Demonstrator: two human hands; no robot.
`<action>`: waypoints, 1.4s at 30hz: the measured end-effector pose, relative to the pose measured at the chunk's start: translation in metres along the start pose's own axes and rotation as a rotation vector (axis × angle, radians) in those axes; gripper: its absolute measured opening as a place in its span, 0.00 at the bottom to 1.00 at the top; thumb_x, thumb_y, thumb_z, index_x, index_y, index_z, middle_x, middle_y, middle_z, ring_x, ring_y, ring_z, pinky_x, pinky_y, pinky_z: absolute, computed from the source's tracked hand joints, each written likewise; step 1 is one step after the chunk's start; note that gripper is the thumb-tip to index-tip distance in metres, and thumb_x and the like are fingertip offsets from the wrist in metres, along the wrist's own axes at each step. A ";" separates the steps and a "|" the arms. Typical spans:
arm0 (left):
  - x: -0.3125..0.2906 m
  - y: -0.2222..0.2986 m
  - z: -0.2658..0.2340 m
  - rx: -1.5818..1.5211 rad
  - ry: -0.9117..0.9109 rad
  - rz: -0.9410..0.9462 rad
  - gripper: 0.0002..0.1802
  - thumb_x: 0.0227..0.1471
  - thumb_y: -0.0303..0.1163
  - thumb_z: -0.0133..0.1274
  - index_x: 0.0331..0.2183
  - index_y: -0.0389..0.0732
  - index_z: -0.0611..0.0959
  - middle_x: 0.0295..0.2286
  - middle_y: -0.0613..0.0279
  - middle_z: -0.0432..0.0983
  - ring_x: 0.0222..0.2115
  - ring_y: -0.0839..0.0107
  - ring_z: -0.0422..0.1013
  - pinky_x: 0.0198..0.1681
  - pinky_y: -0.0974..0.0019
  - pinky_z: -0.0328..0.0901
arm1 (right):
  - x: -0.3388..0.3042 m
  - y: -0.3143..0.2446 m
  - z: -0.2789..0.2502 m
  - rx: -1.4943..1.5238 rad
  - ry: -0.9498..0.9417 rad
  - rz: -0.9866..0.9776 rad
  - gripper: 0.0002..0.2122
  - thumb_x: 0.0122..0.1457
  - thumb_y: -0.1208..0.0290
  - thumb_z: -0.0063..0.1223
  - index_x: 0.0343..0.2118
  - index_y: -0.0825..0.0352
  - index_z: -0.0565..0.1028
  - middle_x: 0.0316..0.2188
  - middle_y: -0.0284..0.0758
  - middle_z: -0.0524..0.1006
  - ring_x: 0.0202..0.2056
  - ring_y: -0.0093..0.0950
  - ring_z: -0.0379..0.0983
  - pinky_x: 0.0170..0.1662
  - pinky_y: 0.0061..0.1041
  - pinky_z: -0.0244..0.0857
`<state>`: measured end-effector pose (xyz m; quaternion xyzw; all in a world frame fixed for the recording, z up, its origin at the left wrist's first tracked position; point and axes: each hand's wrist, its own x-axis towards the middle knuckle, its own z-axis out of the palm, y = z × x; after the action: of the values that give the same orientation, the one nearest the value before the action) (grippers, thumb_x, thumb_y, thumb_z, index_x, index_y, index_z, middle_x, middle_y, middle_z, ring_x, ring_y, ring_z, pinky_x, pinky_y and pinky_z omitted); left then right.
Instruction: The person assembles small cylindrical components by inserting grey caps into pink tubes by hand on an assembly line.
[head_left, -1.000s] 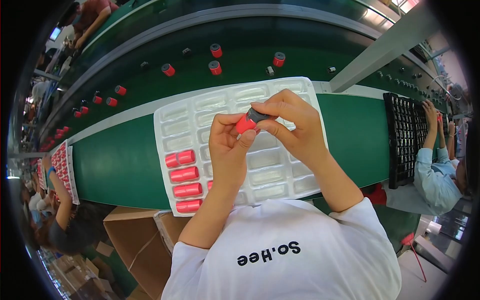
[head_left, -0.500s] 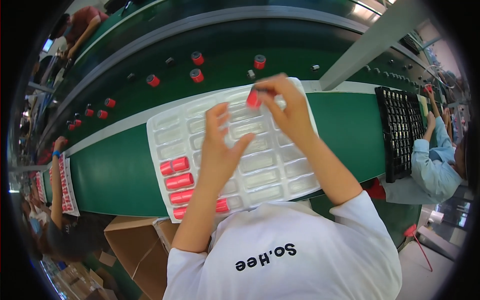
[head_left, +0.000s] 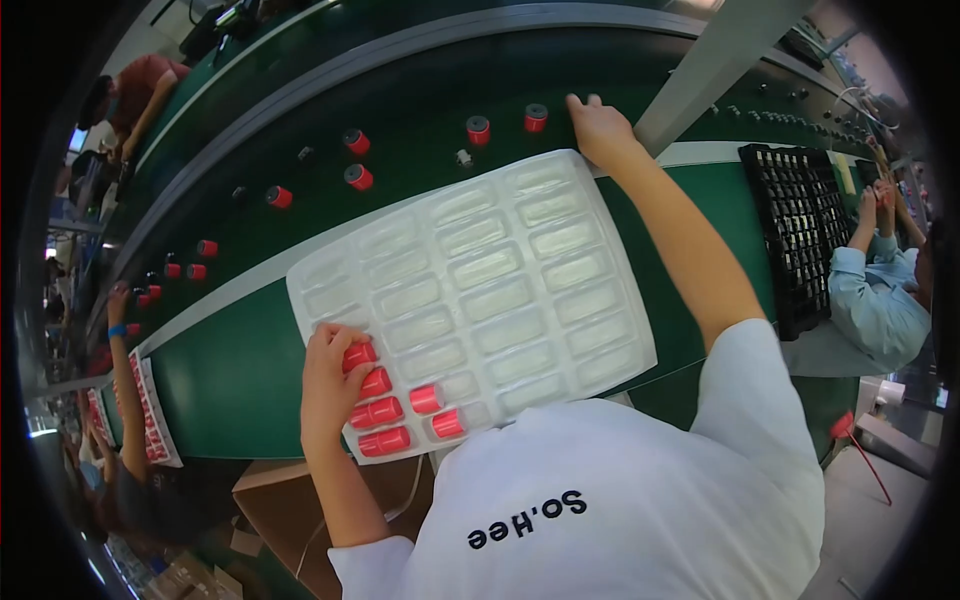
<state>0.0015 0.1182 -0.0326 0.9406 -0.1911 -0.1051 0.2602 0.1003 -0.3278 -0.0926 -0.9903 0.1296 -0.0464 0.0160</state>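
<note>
A white moulded tray (head_left: 500,300) with rows of oblong pockets lies tilted in front of me. Red cylinders (head_left: 384,441) fill several pockets at its near left, and a shorter red piece (head_left: 425,398) sits one column over. My left hand (head_left: 335,385) is at the tray's left edge, its fingers and thumb closed around the uppermost red cylinder (head_left: 358,354) of that column; the fingers partly cover it. Beyond the tray's far right corner, my right hand (head_left: 605,135) is over the green belt with fingers stretched and nothing visible in it, beside a dark-topped red cylinder (head_left: 536,118).
More red cylinders (head_left: 358,177) and small metal parts (head_left: 464,158) stand along the far belt. A grey post (head_left: 715,70) rises close to my right hand. A black tray of parts (head_left: 797,240) lies at right by a co-worker (head_left: 875,300). A cardboard box (head_left: 275,510) is below left.
My right hand has let go of the red cylinder it held and moved right, past the tray. My left hand has moved down and left from mid-tray, closing on a red cylinder.
</note>
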 end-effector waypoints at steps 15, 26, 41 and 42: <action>0.019 0.019 0.008 -0.839 -0.012 -0.016 0.10 0.56 0.27 0.49 0.41 0.39 0.71 0.35 0.62 0.73 0.34 0.73 0.73 0.41 0.70 0.66 | -0.078 -0.054 -0.087 1.542 -0.429 -0.335 0.07 0.59 0.72 0.50 0.39 0.67 0.73 0.35 0.35 0.76 0.33 0.20 0.72 0.37 0.19 0.69; 0.039 0.093 0.041 -1.629 -0.113 0.047 0.25 0.58 0.40 0.51 0.52 0.36 0.69 0.42 0.58 0.73 0.46 0.72 0.68 0.53 0.68 0.61 | -0.108 -0.132 -0.083 2.045 -0.415 -0.452 0.15 0.54 0.70 0.59 0.43 0.66 0.71 0.42 0.40 0.75 0.44 0.29 0.73 0.49 0.27 0.67; 0.040 0.098 0.055 -1.530 0.033 0.154 0.18 0.61 0.42 0.45 0.46 0.40 0.67 0.38 0.63 0.71 0.38 0.74 0.68 0.48 0.68 0.62 | -0.124 -0.143 -0.075 1.974 -0.095 -0.412 0.09 0.52 0.76 0.58 0.34 0.65 0.69 0.41 0.42 0.75 0.44 0.29 0.73 0.47 0.26 0.69; 0.040 0.098 0.056 -1.532 0.031 0.154 0.18 0.61 0.42 0.45 0.46 0.40 0.67 0.38 0.63 0.71 0.38 0.74 0.68 0.48 0.68 0.62 | -0.123 -0.143 -0.076 1.983 -0.087 -0.446 0.09 0.52 0.76 0.58 0.34 0.65 0.69 0.41 0.42 0.75 0.44 0.29 0.73 0.47 0.27 0.69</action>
<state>-0.0086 -0.0014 -0.0315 0.4834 -0.1264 -0.1765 0.8481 0.0116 -0.1591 -0.0213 -0.5333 -0.1554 -0.0990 0.8256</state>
